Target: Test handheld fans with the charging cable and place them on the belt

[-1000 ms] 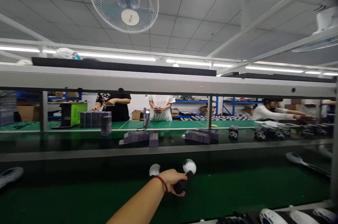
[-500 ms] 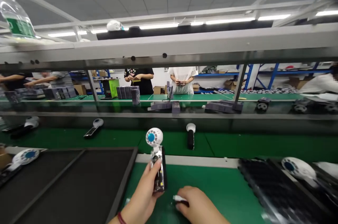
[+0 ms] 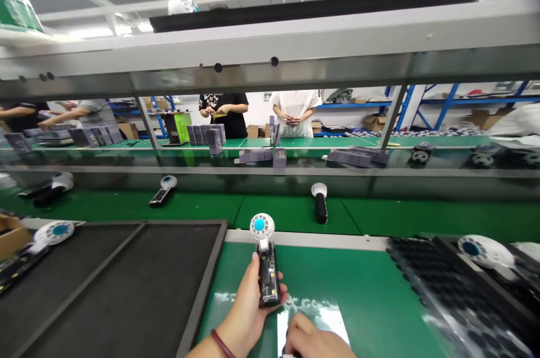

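Note:
My left hand [image 3: 253, 302] is wrapped around the dark handle of a handheld fan [image 3: 268, 276]. The fan stands nearly upright, its round white slotted head with a blue centre at the top. Circuit parts and small yellow spots show along the open handle front. Low in the view, my right hand [image 3: 316, 340] is closed, its fingers curled down around a small white-tipped plug, mostly hidden at the bottom edge. Under and beside that hand a bright white patch [image 3: 333, 318] lies on the green work surface [image 3: 358, 290]; I cannot tell whether it is a sheet or glare.
A black divided tray [image 3: 169, 268] lies left, with another fan [image 3: 54, 231] over it. Black moulded trays [image 3: 447, 285] and a fan [image 3: 485, 251] are on the right. More fans [image 3: 320, 203] lie on the green belt [image 3: 270, 206] ahead, below a metal shelf [image 3: 270, 49]. People work beyond.
The view has tipped down and shifted. The fan in my left hand has turned so its open front faces me more. My right hand is lower, with the plug less visible. A white patch has appeared.

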{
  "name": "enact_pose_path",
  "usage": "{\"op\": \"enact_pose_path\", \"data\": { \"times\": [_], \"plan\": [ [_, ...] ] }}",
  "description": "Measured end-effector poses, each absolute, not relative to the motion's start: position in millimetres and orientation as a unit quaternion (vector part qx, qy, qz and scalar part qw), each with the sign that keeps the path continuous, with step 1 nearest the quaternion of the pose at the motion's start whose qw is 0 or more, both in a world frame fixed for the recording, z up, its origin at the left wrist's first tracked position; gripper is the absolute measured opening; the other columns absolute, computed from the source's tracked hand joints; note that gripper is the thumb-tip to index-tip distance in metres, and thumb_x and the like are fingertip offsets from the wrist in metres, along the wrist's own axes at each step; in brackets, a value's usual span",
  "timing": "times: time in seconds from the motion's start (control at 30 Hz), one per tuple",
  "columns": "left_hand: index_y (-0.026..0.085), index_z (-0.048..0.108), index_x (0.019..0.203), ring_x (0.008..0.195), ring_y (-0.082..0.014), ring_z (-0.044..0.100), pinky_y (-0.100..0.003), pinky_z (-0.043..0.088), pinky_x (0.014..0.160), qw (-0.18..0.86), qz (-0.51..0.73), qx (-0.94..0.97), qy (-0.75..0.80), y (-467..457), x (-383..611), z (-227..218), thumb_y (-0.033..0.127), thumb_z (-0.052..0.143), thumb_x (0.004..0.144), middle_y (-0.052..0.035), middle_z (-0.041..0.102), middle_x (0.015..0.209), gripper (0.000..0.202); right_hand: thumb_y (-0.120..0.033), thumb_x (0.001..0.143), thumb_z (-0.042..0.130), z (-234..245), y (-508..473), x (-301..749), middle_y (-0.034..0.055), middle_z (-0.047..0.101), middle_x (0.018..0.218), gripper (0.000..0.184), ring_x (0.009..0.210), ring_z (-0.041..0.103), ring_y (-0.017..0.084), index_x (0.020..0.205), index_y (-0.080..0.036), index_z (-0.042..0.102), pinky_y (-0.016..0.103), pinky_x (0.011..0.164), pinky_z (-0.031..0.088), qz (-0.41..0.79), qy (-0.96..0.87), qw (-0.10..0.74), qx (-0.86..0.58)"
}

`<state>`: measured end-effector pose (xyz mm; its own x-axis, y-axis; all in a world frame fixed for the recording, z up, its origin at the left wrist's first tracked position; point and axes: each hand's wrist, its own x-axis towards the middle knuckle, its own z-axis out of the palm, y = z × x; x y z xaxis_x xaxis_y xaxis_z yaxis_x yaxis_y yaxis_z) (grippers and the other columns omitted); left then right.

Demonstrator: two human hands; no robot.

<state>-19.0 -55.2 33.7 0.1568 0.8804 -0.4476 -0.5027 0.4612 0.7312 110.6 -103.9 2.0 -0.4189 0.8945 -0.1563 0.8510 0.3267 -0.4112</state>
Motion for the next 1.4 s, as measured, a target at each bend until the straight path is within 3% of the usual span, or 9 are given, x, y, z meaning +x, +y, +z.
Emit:
{"op": "enact_pose_path", "data": {
  "times": [0.17,0.3,0.43,0.6,0.77,0.87,1.27,1.4],
  "plan": [
    [0.015,0.050,0.082,0.057,-0.0133,0.058,-0.034,0.050,0.066,0.724,0.488,0.207,0.442,-47,-23,33,0.053,0.046,0.076,-0.0028,0.061,0.067,0.039,-0.016,0.065,0.064,3,-102,112,0.0017,0.064,0.086,0.011,0.065,0.063,0.022,0.073,-0.024,0.064,0.023,0.054,0.039,0.279,-0.794,0.082,-0.533],
    [0.013,0.051,0.080,0.057,-0.0132,0.056,-0.035,0.050,0.065,0.727,0.476,0.223,0.443,-48,-23,34,0.056,0.039,0.077,-0.0039,0.058,0.066,0.045,-0.008,0.059,0.060,14,-102,124,-0.0033,0.061,0.070,0.014,0.067,0.058,0.016,0.064,-0.021,0.057,0.018,0.057,0.039,0.375,-0.747,0.177,-0.519],
    [0.019,0.046,0.093,0.058,-0.0144,0.056,-0.035,0.050,0.061,0.740,0.449,0.271,0.422,-60,-15,39,0.051,0.039,0.080,-0.0011,0.058,0.070,0.035,-0.019,0.071,0.048,40,-97,138,-0.0022,0.054,0.066,0.004,0.069,0.053,0.016,0.068,-0.019,0.049,0.020,0.061,0.040,0.413,-0.650,0.307,-0.559],
    [0.027,0.040,0.110,0.060,-0.0146,0.056,-0.032,0.048,0.056,0.786,0.366,0.318,0.382,-85,0,42,0.043,0.039,0.083,-0.0009,0.057,0.077,0.031,-0.024,0.076,0.047,60,-99,143,-0.0017,0.060,0.079,0.007,0.079,0.054,0.017,0.078,-0.021,0.054,0.023,0.071,0.040,0.415,-0.572,0.390,-0.590],
    [0.030,0.031,0.116,0.050,-0.0093,0.053,-0.024,0.043,0.050,0.784,0.318,0.363,0.389,-94,7,35,0.044,0.036,0.084,0.0028,0.053,0.069,0.036,-0.021,0.078,0.049,59,-107,144,-0.0049,0.062,0.077,0.009,0.075,0.055,0.016,0.077,-0.026,0.057,0.024,0.066,0.038,0.381,-0.571,0.394,-0.611],
    [0.031,0.029,0.117,0.049,-0.0100,0.055,-0.024,0.041,0.048,0.779,0.302,0.381,0.395,-93,7,31,0.046,0.035,0.084,0.0026,0.054,0.071,0.037,-0.021,0.080,0.049,57,-109,146,-0.0041,0.060,0.073,0.014,0.070,0.054,0.017,0.069,-0.024,0.057,0.026,0.062,0.036,0.351,-0.589,0.383,-0.619],
    [0.031,0.032,0.115,0.057,-0.0108,0.059,-0.026,0.042,0.056,0.777,0.304,0.392,0.386,-93,5,26,0.047,0.034,0.084,-0.0013,0.058,0.084,0.034,-0.013,0.082,0.041,60,-113,141,-0.0014,0.057,0.083,0.021,0.074,0.054,0.016,0.082,-0.026,0.058,0.026,0.065,0.039,0.309,-0.643,0.364,-0.599],
    [0.031,0.032,0.114,0.062,-0.0120,0.060,-0.027,0.043,0.058,0.783,0.306,0.390,0.375,-93,4,25,0.047,0.034,0.084,-0.0027,0.058,0.091,0.034,-0.014,0.083,0.044,59,-114,141,-0.0022,0.057,0.078,0.018,0.072,0.053,0.016,0.078,-0.025,0.057,0.025,0.063,0.039,0.306,-0.641,0.353,-0.609]
  ]
}}
